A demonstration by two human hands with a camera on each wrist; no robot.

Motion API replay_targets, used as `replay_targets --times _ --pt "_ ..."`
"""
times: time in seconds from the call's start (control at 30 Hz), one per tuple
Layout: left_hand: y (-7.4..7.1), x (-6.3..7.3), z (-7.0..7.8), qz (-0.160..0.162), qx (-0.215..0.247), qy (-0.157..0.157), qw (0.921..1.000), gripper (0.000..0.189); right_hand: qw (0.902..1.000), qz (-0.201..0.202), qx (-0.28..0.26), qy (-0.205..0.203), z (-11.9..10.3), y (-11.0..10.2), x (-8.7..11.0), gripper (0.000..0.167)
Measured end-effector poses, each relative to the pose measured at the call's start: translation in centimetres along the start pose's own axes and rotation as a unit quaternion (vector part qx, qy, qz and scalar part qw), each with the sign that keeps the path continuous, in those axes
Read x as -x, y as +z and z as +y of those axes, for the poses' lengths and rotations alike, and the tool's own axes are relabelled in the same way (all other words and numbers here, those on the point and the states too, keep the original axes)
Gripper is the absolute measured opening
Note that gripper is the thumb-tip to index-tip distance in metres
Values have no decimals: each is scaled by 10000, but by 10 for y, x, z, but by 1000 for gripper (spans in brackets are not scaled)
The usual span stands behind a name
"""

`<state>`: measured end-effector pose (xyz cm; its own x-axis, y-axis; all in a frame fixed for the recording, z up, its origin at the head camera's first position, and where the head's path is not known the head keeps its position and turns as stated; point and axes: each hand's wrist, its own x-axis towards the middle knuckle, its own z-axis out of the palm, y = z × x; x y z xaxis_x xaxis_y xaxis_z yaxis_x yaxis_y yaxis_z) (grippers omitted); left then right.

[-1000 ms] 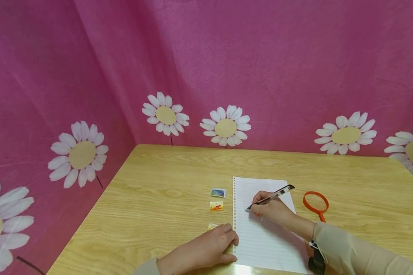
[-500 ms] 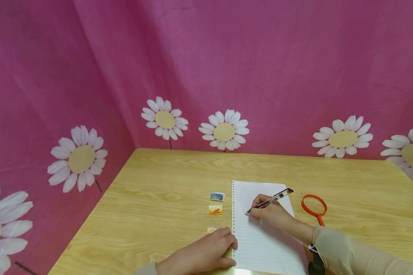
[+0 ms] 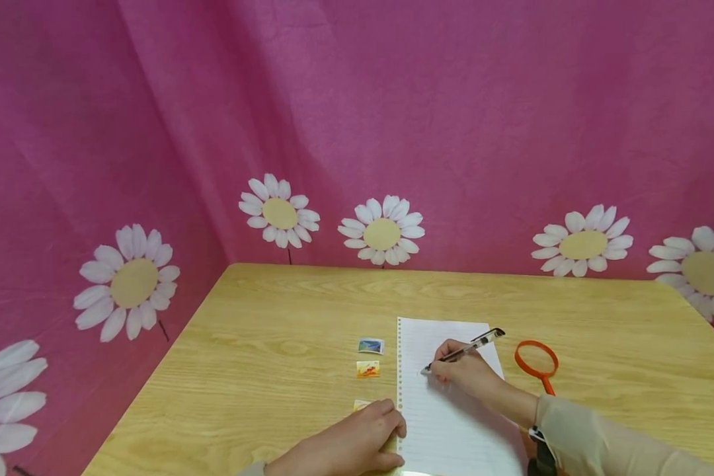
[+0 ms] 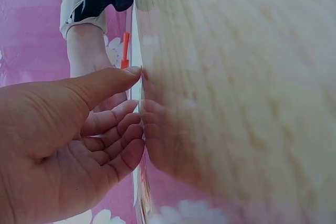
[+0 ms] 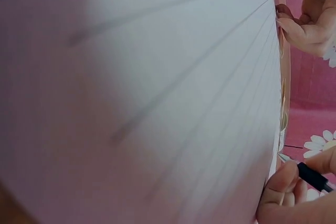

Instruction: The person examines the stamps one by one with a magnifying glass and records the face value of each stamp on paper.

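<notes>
My right hand (image 3: 476, 378) pinches a clear-barrelled pen with a black cap end (image 3: 471, 346), its tip at the upper left part of a lined sheet of paper (image 3: 446, 439). In the right wrist view the pen's pointed tip (image 5: 284, 157) meets the sheet beside the fingertips. My left hand (image 3: 352, 437) rests at the paper's punched left edge with relaxed, bent fingers; the left wrist view has its thumb and fingertips (image 4: 135, 148) touching the surface. Left of the sheet lie a blue-green stamp-like picture (image 3: 371, 346), a yellow-orange one (image 3: 368, 369), and a third (image 3: 360, 404), partly hidden by the left hand.
A red magnifying glass (image 3: 547, 383) lies right of the paper, partly behind the right forearm. The wooden table (image 3: 262, 357) ends at a pink curtain (image 3: 428, 119) printed with daisies. A black band (image 3: 543, 456) is on the right wrist.
The head view has tilted slightly, so everything sits a little lower and further left in it. Both hands keep their places on the paper, with the pen tip in nearly the same spot.
</notes>
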<state>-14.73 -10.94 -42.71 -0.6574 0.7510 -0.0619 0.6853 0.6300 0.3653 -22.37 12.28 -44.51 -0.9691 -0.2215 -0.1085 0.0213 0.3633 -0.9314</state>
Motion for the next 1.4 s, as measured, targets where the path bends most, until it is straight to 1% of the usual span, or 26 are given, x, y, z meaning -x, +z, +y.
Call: replay_targets --times 0.2,0.37,0.6,0.83,1.2,1.33,1.4 --pt "1 1 -1 53 -31 -7 10000 24 9999 104 11 45 -1 2 1 11" --pt "2 1 0 97 -50 6 9999 24 9999 99 18 -34 -1 3 2 11" --pt "2 1 0 58 -70 -15 10000 24 9998 -23 -80 -157 1 2 2 11" --pt "4 1 -2 83 -92 14 9999 24 9986 -293 -31 -447 4 -1 2 13" --pt "3 2 0 202 -196 83 9996 24 9983 -403 84 -420 2 -3 0 14" --pt "3 1 0 211 -234 78 9995 23 9987 -371 56 -352 3 -3 0 13" --pt "3 2 0 197 -239 56 9995 23 9992 -292 27 -284 2 -3 0 12"
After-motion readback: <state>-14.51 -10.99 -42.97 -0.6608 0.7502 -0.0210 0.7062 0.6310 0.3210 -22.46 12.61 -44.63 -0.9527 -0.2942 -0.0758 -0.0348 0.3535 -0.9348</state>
